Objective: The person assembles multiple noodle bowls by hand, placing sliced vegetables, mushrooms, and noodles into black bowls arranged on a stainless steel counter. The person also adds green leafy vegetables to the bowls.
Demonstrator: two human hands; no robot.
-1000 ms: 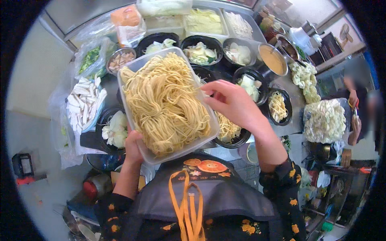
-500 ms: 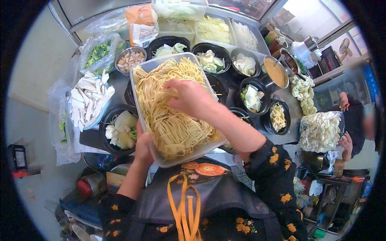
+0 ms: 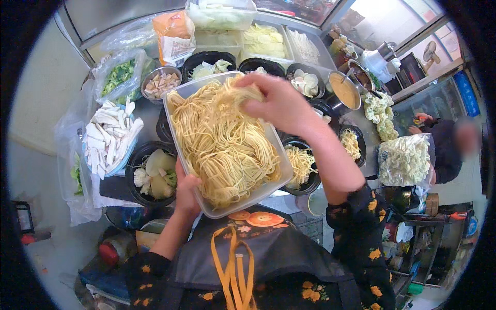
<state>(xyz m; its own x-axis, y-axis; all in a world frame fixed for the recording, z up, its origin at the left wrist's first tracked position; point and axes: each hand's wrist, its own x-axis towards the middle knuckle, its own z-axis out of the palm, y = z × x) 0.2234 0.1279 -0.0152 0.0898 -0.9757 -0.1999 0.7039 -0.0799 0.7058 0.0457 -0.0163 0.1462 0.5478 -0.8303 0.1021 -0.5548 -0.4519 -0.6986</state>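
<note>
A clear plastic tub (image 3: 211, 212) full of yellow noodles (image 3: 235, 160) is tilted in front of my chest. My left hand (image 3: 187, 190) grips its near left side, thumb over the rim. Above the tub's far end, my right hand (image 3: 271, 101) is closed on a clump of noodles (image 3: 235, 101), strands hanging into the heap below. Just right of the tub stands a black bowl (image 3: 305, 187) topped with noodles. Another black bowl (image 3: 144, 199), with cauliflower and sliced vegetables, sits to its left. My right hand and forearm partly hide the bowls behind them.
White strips (image 3: 109, 137) fill a light blue basin at left. Behind are a steel bowl of cubes (image 3: 161, 82), bagged greens (image 3: 121, 75) and tubs of slices (image 3: 264, 41). A pot of tan sauce (image 3: 343, 90) stands right, near bagged cauliflower (image 3: 405, 160) and another person (image 3: 448, 144).
My right hand has risen and moved right, lifting a clump of noodles from the heap. The noodle-topped bowl right of the tub shows more now. My left hand keeps its grip.
</note>
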